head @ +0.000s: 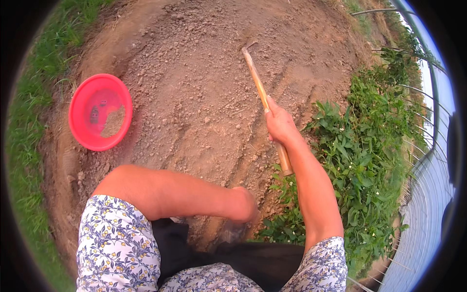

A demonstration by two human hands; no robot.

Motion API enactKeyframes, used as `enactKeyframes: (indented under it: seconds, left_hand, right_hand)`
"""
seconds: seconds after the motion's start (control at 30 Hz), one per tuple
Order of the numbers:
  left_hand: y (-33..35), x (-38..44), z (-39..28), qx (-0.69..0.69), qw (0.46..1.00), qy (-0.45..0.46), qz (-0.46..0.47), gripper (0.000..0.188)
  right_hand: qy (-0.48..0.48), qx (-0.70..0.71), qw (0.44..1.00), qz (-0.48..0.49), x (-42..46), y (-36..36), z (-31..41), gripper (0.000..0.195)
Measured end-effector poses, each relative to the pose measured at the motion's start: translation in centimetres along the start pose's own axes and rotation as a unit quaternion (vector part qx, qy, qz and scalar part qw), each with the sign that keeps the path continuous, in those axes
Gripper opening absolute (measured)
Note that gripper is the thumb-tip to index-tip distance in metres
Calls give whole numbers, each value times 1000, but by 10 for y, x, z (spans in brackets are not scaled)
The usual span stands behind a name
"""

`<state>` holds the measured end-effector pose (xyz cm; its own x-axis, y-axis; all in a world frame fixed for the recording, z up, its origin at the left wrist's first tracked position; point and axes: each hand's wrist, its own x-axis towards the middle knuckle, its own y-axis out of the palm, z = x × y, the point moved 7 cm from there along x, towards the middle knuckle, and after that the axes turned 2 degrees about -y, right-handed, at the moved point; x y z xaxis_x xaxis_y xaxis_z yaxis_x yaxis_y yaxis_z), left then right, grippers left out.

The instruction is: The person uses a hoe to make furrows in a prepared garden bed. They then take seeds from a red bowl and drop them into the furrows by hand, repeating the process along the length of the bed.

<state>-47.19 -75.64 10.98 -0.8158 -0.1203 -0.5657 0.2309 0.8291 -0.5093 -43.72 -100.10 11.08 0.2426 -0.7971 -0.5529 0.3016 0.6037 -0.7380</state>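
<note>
My right hand [280,120] grips the wooden handle of a small hoe [256,76]. The handle's butt end sticks out below my wrist, while the thin metal head touches or hangs just over the soil ahead. Bent across in front of my body, my left arm ends in my left hand [245,204], low over the furrowed soil [204,131]. That hand is blurred and its fingers are turned away, so what it holds is hidden. A pink plastic basin [76,120] rests on the ground at left, with a small heap of tan grainy material [114,122] inside.
Leafy green plants with small white flowers [350,153] grow close along my right arm. Beyond them curves a metal tube frame [434,106] with pale sheeting [423,219]. Grass [33,120] borders the soil on the left. Clods [182,25] lie scattered ahead.
</note>
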Motion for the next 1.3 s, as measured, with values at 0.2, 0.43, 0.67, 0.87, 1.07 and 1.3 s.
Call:
enactKeyframes:
  seconds: [0.2, 0.43, 0.67, 0.87, 1.07, 1.3]
  left_hand:
    - [6, 1, -2, 39, 999, -12, 19, 41]
    - [14, -3, -21, 43, 999, 29, -4, 36]
    - [11, -11, -19, 35, 999, 19, -8, 34]
    - [17, -14, -41, 86, 995, 23, 38, 36]
    - [19, -19, -64, 94, 995, 21, 27, 40]
    - [41, -11, -84, 150, 985, 21, 81, 48]
  right_hand:
    - [23, 97, 993, 64, -20, -2, -8, 57]
    - [26, 97, 992, 81, -53, 10, -20, 56]
    - [29, 117, 985, 127, -94, 28, -24, 57]
    - [33, 134, 980, 141, -124, 42, -38, 58]
    - [20, 128, 976, 176, -163, 50, -38, 57]
    - [64, 145, 960, 229, -209, 65, -44, 59]
